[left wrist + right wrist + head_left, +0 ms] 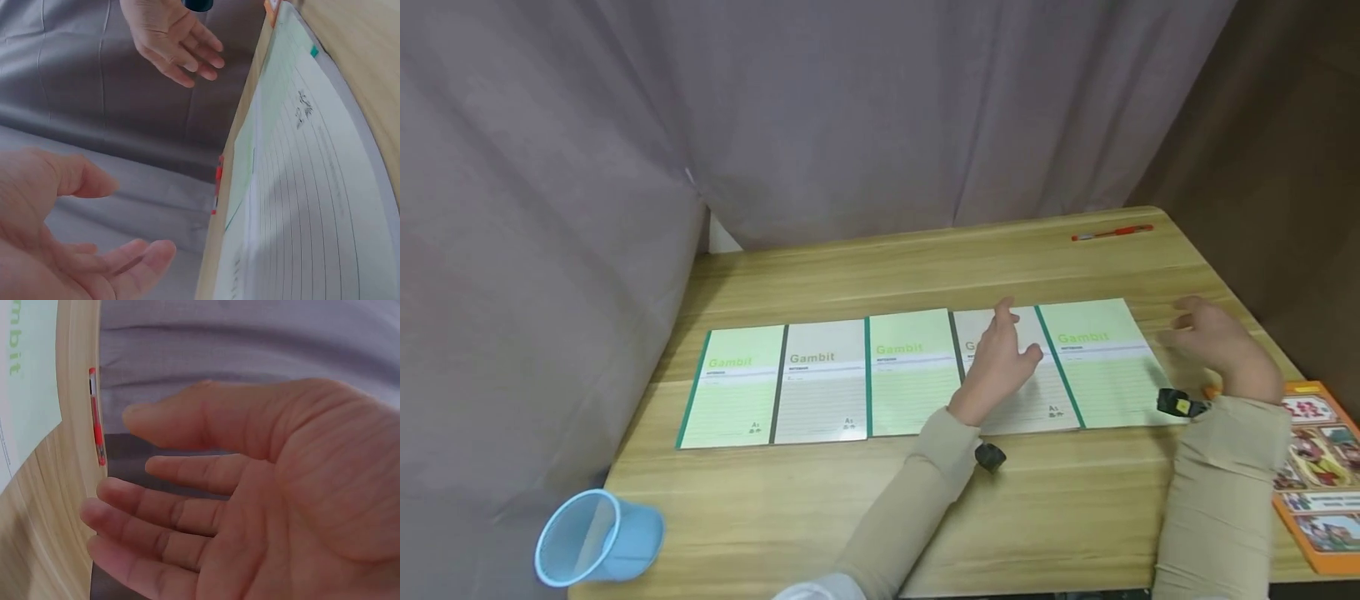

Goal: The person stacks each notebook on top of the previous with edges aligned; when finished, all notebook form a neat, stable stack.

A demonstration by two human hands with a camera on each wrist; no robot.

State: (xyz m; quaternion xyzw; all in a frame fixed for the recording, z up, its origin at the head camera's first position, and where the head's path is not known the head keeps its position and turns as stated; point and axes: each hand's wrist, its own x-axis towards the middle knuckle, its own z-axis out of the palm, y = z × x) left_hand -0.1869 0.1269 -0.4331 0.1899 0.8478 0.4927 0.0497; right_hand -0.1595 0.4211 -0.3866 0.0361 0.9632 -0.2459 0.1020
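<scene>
Several "Gambit" notebooks lie side by side in a row across the table, alternating green and grey-white covers. My left hand (1000, 367) is raised over the grey-white notebook (1045, 396) second from the right, its fingers loosely spread with nothing between them. The rightmost green notebook (1108, 375) lies between my two hands. To the right of it hovers my right hand (1228, 346), fingers relaxed and slightly bent, palm bare in the right wrist view. Further left in the row are a green notebook (913, 396), a grey-white notebook (820, 400) and the leftmost green notebook (730, 408).
A red pen (1112, 233) lies near the table's far right edge. At the right edge, partly behind my right sleeve, sits an orange picture-covered book or box (1326, 458). A blue mesh bin (632, 542) is at the front left corner. Grey curtains (850, 125) hang behind the table (760, 517).
</scene>
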